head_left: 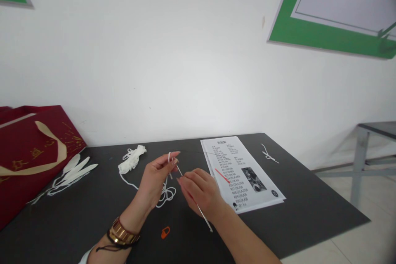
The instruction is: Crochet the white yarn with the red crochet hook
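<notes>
My left hand [159,175] pinches white yarn [169,159], which loops over its raised index finger. In my right hand [201,192] is a thin metal crochet hook [204,216]; one end sticks out below the fist, the other reaches up to the yarn at the left fingertips. Loose white strands [167,198] lie on the table just under the hands. A strand runs from behind my left wrist to a bundle of white yarn [132,160] farther back. Nearer the front lies an orange stitch marker [165,232].
Printed sheets [244,177] with a red needle-like stick [222,175] on them lie right of my hands. A short tied white strand [269,154] is farther right on the black table [309,198]. At left stand a dark red bag [34,144] and white leaf-shaped pieces [72,175].
</notes>
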Motion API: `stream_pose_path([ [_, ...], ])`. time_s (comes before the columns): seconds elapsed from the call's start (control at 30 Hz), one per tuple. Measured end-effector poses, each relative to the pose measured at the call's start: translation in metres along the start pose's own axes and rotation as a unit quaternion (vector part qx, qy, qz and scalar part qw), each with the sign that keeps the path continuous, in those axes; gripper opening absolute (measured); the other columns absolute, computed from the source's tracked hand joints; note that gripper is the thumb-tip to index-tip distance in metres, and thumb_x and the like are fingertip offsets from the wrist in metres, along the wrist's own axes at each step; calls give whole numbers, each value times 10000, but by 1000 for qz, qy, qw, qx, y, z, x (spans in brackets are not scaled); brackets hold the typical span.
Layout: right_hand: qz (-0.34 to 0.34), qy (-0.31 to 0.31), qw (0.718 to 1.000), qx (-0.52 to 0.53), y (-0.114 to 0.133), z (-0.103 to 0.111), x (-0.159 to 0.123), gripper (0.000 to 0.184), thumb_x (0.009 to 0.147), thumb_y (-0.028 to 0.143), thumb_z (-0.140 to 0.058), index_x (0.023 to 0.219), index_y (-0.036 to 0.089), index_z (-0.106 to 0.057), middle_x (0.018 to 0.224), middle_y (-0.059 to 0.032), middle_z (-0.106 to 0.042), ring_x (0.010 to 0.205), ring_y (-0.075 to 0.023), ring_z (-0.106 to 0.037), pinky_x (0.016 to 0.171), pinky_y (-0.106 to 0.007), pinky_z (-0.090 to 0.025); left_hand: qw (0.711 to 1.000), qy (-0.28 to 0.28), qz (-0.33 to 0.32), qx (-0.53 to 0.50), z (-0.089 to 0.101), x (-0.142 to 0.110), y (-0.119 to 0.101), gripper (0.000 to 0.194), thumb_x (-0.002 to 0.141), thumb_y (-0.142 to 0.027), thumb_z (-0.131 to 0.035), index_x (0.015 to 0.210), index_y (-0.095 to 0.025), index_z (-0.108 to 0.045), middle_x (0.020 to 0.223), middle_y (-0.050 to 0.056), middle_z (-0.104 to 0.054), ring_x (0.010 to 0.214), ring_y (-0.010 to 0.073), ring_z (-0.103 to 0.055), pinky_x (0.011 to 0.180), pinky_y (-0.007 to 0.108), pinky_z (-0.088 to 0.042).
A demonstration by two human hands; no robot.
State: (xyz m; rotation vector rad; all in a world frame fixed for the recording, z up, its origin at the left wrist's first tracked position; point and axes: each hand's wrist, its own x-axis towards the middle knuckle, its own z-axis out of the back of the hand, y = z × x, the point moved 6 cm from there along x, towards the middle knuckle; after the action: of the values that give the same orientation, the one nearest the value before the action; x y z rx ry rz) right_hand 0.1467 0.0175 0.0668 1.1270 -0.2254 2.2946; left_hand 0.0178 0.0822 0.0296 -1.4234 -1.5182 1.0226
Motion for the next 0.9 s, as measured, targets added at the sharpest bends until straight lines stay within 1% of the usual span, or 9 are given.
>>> stream_pose_path([
  [0.13,10,-5,999,-30,1,0,-2,184,838,73,-506,980,158,-584,776,-70,-647,690,-185,-542,610,-317,-457,1000,-6,-21,9,0,0,-2,401,690,-231,-726,1084,-192,-662,785,6,-691,695,108,-588,698,234,-467],
  [0.23,14,-3,999,-45,1,0,-3,195,838,69,-503,997,151,-581,781,-75,-652,689,-189,-542,604,-323,-457,999,4,-44,22,-4,-2,-4,483,727,-244,-692,1197,-207,-586,774,-5,-675,692,115,-597,695,252,-479],
  [0.33,9,-9,999,-47,1,2,-3,212,834,58,-498,1009,149,-577,792,-80,-664,685,-192,-544,603,-326,-464,997,20,-62,45,-8,-5,-5,490,755,-244,-663,1230,-197,-558,748,-10,-659,652,113,-594,679,256,-482],
  [0.43,-16,-28,999,-15,0,6,-2,239,843,65,-486,1042,171,-566,812,-84,-670,695,-192,-567,614,-326,-477,994,41,-86,51,-12,-9,-9,497,768,-234,-646,1253,-212,-542,733,-18,-646,646,116,-589,687,265,-483],
  [0.53,-70,-79,993,60,-5,13,-2,245,835,88,-530,1049,203,-560,854,-79,-668,735,-187,-591,655,-322,-496,991,59,-102,60,-17,-13,-13,507,777,-224,-636,1272,-224,-527,720,-22,-639,648,118,-584,687,264,-481],
  [0.63,-155,-129,969,144,-15,17,-5,235,809,116,-596,1011,236,-578,869,-61,-661,762,-180,-611,678,-310,-509,989,66,-110,71,-20,-16,-17,531,772,-228,-640,1287,-220,-513,723,-15,-646,661,132,-595,672,268,-483],
  [0.73,-245,-160,932,216,-25,19,-7,181,784,161,-648,939,247,-611,825,-36,-659,721,-168,-619,641,-289,-507,989,59,-112,73,-20,-16,-19,544,759,-229,-652,1286,-220,-515,720,-12,-657,660,134,-604,667,265,-486],
  [0.83,-326,-181,885,278,-34,19,-9,118,757,195,-686,862,236,-649,779,-18,-671,683,-158,-623,621,-274,-503,990,64,-108,71,-19,-16,-16,540,765,-224,-647,1287,-214,-511,731,-6,-674,647,131,-609,684,277,-491],
  [0.9,-370,-197,845,333,-39,16,-11,98,731,209,-711,818,226,-670,766,-11,-684,633,-147,-625,597,-268,-508,990,64,-100,72,-17,-15,-13,491,762,-221,-653,1243,-199,-554,752,5,-691,657,133,-614,701,281,-489],
])
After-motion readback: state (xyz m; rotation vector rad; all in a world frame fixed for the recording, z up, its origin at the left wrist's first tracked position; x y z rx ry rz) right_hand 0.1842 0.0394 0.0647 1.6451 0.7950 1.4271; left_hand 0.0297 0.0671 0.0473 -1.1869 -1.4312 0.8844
